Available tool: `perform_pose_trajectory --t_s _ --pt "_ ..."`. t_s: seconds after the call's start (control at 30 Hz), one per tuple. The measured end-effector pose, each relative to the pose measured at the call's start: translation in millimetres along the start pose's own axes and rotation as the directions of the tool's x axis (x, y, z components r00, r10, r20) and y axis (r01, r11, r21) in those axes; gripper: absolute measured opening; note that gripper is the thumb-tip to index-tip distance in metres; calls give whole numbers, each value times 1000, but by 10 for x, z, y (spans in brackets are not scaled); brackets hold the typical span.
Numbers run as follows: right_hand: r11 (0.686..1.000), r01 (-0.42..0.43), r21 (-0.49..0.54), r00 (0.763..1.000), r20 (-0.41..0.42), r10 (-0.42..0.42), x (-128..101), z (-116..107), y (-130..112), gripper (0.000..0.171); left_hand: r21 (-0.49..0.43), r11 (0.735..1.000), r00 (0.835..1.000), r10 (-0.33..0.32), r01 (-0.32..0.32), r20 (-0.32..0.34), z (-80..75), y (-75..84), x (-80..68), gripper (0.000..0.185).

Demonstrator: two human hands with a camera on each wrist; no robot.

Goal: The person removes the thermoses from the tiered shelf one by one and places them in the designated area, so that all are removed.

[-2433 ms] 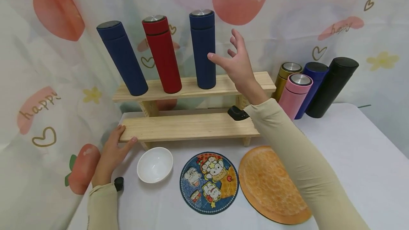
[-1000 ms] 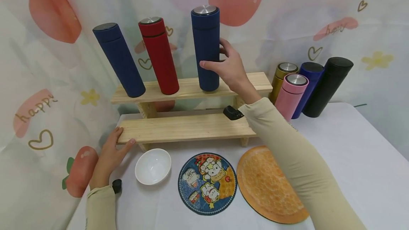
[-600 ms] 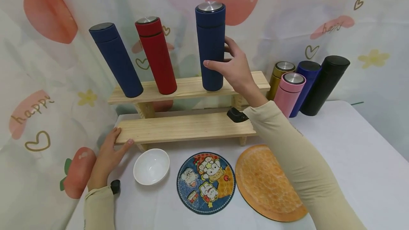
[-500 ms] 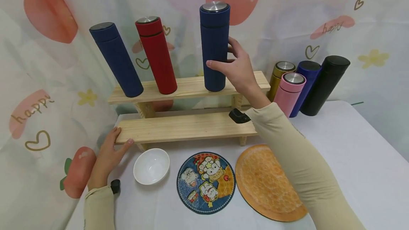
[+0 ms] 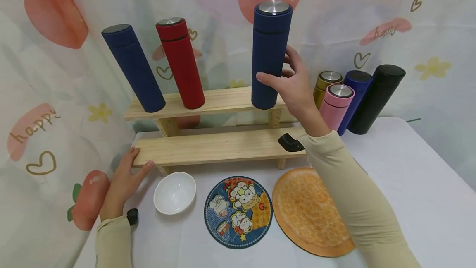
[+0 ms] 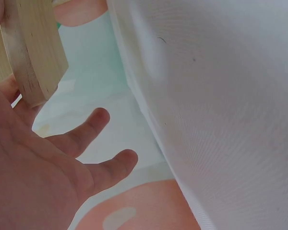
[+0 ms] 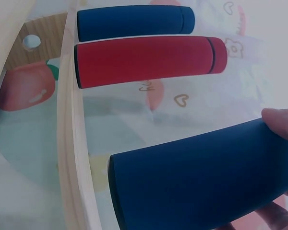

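Observation:
My right hand (image 5: 295, 88) grips a dark blue thermos (image 5: 271, 55) with a silver lid top, thumb on its near side and fingers behind. In the right wrist view, the bottom of this thermos (image 7: 201, 182) stands apart from the shelf edge. On the upper tier of the wooden shelf (image 5: 219, 148) stand a red thermos (image 5: 181, 63) and another dark blue thermos (image 5: 134, 69). My left hand (image 5: 124, 181) holds the left end of the lower tier; in the left wrist view two fingers (image 6: 117, 167) stretch out past the board (image 6: 38, 48).
A gold thermos (image 5: 321, 88), a pink one (image 5: 336, 106), a blue one (image 5: 357, 94) and a tall black one (image 5: 377, 98) stand at the right. In front lie a white bowl (image 5: 174, 193), a cartoon round mat (image 5: 238, 212) and a bread-patterned mat (image 5: 312, 214). A printed cloth hangs behind.
My right hand has closed around the dark blue thermos and carried it to the right and closer, off its former place on the upper tier. The left hand stays at the shelf end.

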State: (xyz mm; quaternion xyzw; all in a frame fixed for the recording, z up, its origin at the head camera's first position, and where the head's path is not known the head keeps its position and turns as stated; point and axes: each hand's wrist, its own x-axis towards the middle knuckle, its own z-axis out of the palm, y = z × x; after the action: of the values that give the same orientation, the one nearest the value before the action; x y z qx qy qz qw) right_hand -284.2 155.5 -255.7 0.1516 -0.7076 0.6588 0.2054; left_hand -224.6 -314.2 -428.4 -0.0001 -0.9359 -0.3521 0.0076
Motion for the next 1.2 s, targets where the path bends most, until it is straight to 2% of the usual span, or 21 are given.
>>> perform_pose_trajectory --t_s 0.33,0.77,1.03,1.2 --pt "1000 -6 -27 997 -80 3 -189 -222 2 75 -1 1000 1000 -21 21 18 -14 -3 9 99" --pt "985 -69 -159 993 -102 53 -503 -513 12 78 -3 1000 1000 -4 4 7 -4 -4 1 98" --pt "960 -136 -246 986 -126 107 -641 -684 71 80 3 1000 1000 -14 14 17 -17 24 -17 98" --pt "966 -121 -229 983 -161 85 -723 -804 122 80 12 1000 1000 -6 6 10 -13 23 -17 98"
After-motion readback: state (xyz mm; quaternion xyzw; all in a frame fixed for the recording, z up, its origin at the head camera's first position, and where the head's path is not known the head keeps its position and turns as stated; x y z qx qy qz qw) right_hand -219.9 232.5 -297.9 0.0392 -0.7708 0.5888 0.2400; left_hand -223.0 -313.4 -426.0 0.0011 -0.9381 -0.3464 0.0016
